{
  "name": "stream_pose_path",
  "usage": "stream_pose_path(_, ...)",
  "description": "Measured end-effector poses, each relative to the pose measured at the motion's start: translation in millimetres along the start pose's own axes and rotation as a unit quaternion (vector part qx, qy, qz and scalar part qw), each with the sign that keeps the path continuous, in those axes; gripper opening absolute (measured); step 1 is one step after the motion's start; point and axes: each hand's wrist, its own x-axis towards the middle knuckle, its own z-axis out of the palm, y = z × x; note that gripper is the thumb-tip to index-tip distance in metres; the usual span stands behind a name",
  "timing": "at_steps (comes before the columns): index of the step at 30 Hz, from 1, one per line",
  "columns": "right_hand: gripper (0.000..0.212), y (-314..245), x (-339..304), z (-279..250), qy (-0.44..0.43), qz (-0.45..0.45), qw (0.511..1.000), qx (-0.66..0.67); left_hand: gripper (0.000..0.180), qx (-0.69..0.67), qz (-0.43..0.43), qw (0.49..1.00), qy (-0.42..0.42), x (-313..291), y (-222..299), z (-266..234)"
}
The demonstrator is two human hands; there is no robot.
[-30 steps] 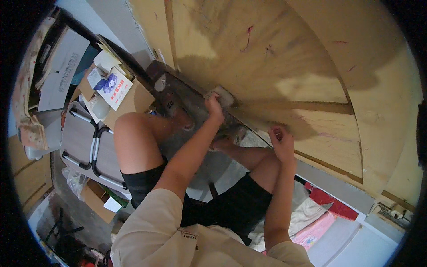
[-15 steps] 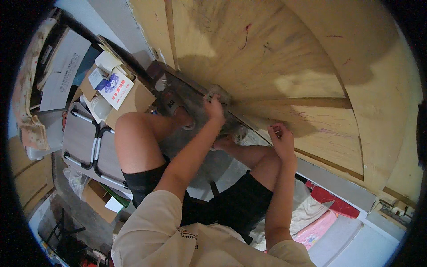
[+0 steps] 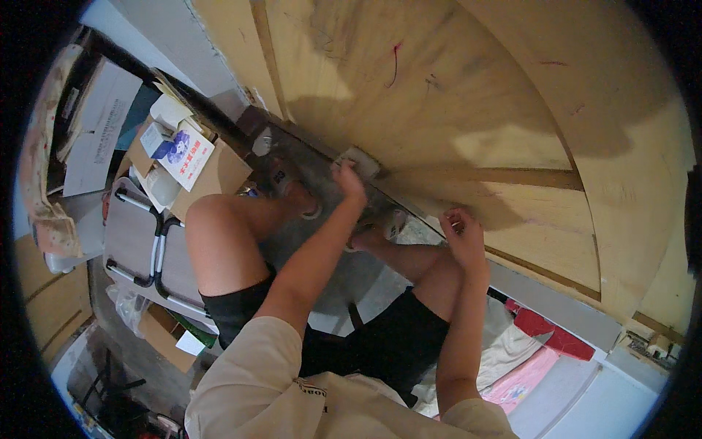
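Apparently the left hand (image 3: 347, 181) has its grip closed on one end of a pale, roughly rectangular block (image 3: 363, 162), the rest jutting out beyond the fingertips. The block is by the lower edge of the yellowish wooden panel (image 3: 475, 95); whether the two touch, I cannot tell. I judge it light and dry, easy to manage one-handed — stiff or spongy is hard to say, though a matt face suggests little slip. Its long sides look the best place for thumb and fingers, leaving the broad face free. Farther right, the right hand (image 3: 464, 233) is curled narrow near the panel — whether around anything, I cannot tell. Leftward stands a cardboard box (image 3: 228, 175).
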Motion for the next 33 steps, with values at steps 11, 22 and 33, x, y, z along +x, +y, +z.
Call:
stream_pose_path(11, 0.022, 6, -10, -5, 0.002, 0.025, 1.0, 0.013, 0.066, 0.304, 0.039, 0.952, 0.014, 49, -58, -31)
stream_pose_path(22, 0.021, -2, -3, -2, -0.009, 0.016, 0.999, 0.037, 0.057, 0.249, -0.059, 0.963, -0.081, 32, -35, -28)
stream_pose_path(33, 0.022, -5, -4, 0, 0.001, -0.013, 0.998, 0.067, 0.044, 0.152, -0.12, 0.969, -0.152, -79, 61, 1)
